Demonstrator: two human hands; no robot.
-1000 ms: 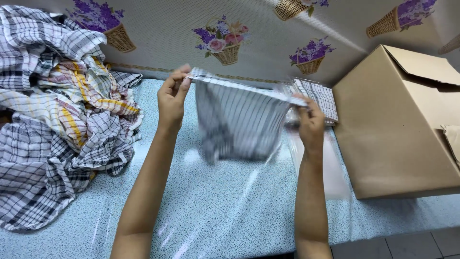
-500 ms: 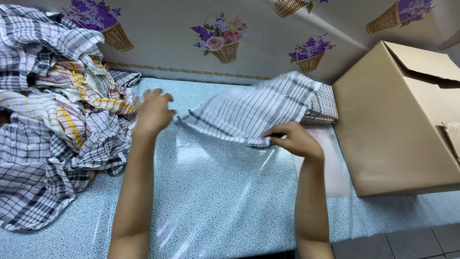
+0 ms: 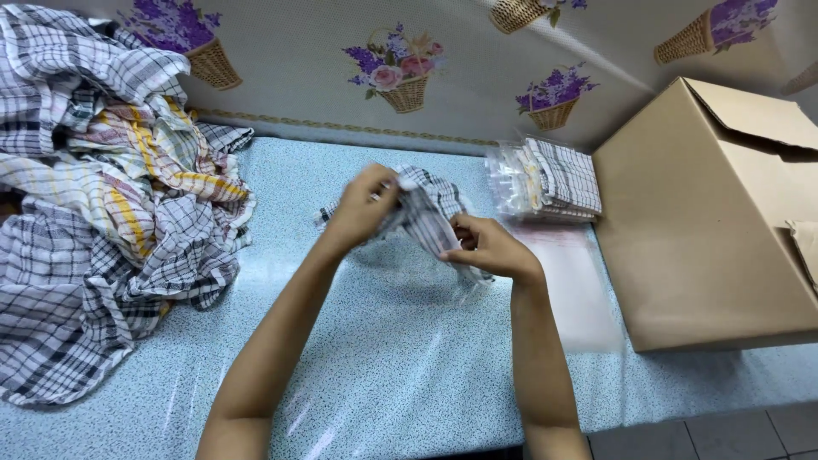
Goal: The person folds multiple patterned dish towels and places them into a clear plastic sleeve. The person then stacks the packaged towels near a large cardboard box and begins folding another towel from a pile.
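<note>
A grey-and-white checked cloth point(image 3: 426, 209), folded into a narrow bundle, is held above the middle of the blue table point(image 3: 383, 358). My left hand point(image 3: 362, 209) grips its left end. My right hand point(image 3: 486, 247) grips its lower right part. A clear plastic film seems to hang around the cloth near my right hand; its outline is hard to make out.
A big heap of checked cloths point(image 3: 102, 204) covers the table's left side. A stack of bagged folded cloths point(image 3: 550, 179) lies at the back beside an open cardboard box point(image 3: 707, 221). A flat clear bag point(image 3: 571, 281) lies in front of the stack.
The cloth, first held spread out between both hands, was swung over to the right and is now bunched into a narrow fold. My hands have come close together.
</note>
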